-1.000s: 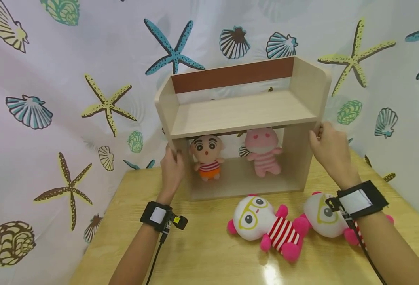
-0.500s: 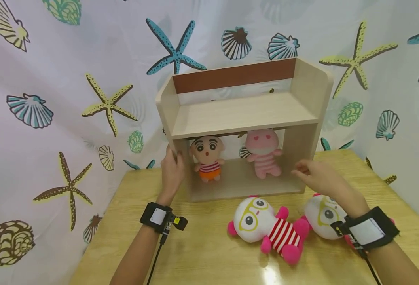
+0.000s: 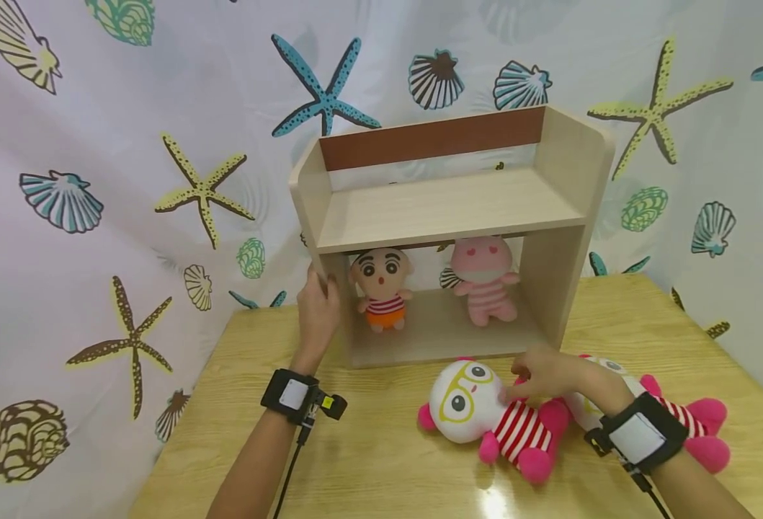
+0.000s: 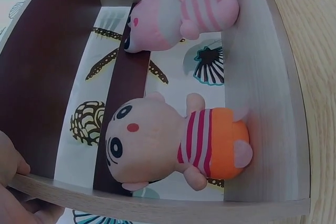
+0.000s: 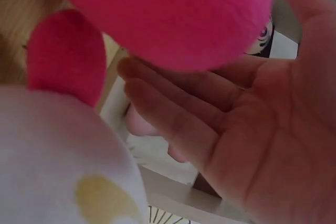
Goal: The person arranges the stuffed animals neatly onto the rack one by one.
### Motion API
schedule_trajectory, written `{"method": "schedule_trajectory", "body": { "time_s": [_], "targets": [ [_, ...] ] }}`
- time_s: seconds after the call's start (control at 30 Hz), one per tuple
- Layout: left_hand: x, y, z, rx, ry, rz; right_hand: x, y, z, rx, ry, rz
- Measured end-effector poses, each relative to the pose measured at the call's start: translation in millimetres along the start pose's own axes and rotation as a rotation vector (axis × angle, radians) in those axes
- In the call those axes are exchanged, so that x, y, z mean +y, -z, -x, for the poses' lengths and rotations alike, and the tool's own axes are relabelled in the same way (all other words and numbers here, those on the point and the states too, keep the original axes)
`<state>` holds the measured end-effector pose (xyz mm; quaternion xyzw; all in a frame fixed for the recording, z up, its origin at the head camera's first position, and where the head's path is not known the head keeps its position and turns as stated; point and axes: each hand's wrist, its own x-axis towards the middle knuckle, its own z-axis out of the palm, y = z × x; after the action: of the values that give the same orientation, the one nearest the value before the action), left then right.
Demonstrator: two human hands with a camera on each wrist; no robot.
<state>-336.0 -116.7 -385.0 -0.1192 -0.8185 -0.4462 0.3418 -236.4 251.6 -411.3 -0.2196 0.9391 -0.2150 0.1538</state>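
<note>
My left hand (image 3: 318,311) grips the left side panel of a pale wooden shelf (image 3: 452,205); the left wrist view shows fingers (image 4: 13,161) on both sides of the panel edge. My right hand (image 3: 543,373) is over the nearer panda plush (image 3: 462,404), by its pink arm. In the right wrist view its fingers (image 5: 173,114) are mostly straight beside a pink limb (image 5: 178,19), not wrapped around it. This panda, white-headed with yellow glasses and a red-striped body, lies on its back. A second similar panda plush (image 3: 705,432) lies to the right, partly hidden by my right arm.
In the shelf's lower compartment sit a boy plush (image 3: 384,292) in orange shorts at left and a pink striped plush (image 3: 485,285) at right. The wooden table (image 3: 225,440) carries everything. A curtain (image 3: 115,231) with sea prints hangs behind and beside it.
My right hand has let go of the shelf's right side panel and moved down and left to the nearer panda plush. My left hand keeps its grip on the shelf.
</note>
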Motion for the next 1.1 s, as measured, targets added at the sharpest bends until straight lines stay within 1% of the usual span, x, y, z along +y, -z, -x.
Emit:
{"method": "schedule_trajectory", "body": {
  "time_s": [0.13, 0.17, 0.23, 0.33, 0.47, 0.57, 0.7, 0.8, 0.9, 0.97, 1.03, 1.1],
  "targets": [
    [-0.5, 1.4, 0.7, 0.003, -0.001, 0.005, 0, -10.5, -3, -0.054, -0.060, -0.015],
    [-0.7, 1.9, 0.7, -0.001, 0.000, 0.010, 0, -12.3, -3, -0.058, -0.059, -0.028],
    [-1.1, 2.5, 0.6, -0.011, 0.001, 0.020, 0, -15.2, -4, -0.062, -0.050, -0.057],
    [-1.5, 3.2, 0.7, -0.020, 0.006, 0.031, -1, -19.4, -6, -0.073, -0.001, -0.099],
    [-2.1, 3.2, 0.3, -0.016, 0.016, 0.023, -4, -26.6, -9, -0.102, 0.048, -0.193],
    [-1.8, 3.0, -1.4, -0.004, 0.028, 0.009, -7, -31.4, -10, -0.106, 0.046, -0.250],
    [0.0, 3.0, -4.0, 0.009, 0.037, -0.009, -8, -35.3, -8, -0.076, 0.005, -0.234],
    [2.1, 2.3, -5.7, 0.008, 0.033, -0.023, -8, -36.2, -7, -0.052, 0.004, -0.203],
    [3.4, 1.5, -6.6, 0.008, 0.033, -0.025, -10, -35.0, -8, -0.041, 0.060, -0.218],
    [3.5, 1.3, -6.6, 0.015, 0.035, -0.026, -13, -32.7, -9, -0.029, 0.114, -0.258],
    [3.1, 1.2, -6.3, 0.014, 0.037, -0.022, -17, -27.9, -10, 0.007, 0.158, -0.314],
    [2.7, 1.1, -6.1, 0.010, 0.036, -0.016, -23, -21.1, -10, 0.080, 0.199, -0.362]
  ]
}}
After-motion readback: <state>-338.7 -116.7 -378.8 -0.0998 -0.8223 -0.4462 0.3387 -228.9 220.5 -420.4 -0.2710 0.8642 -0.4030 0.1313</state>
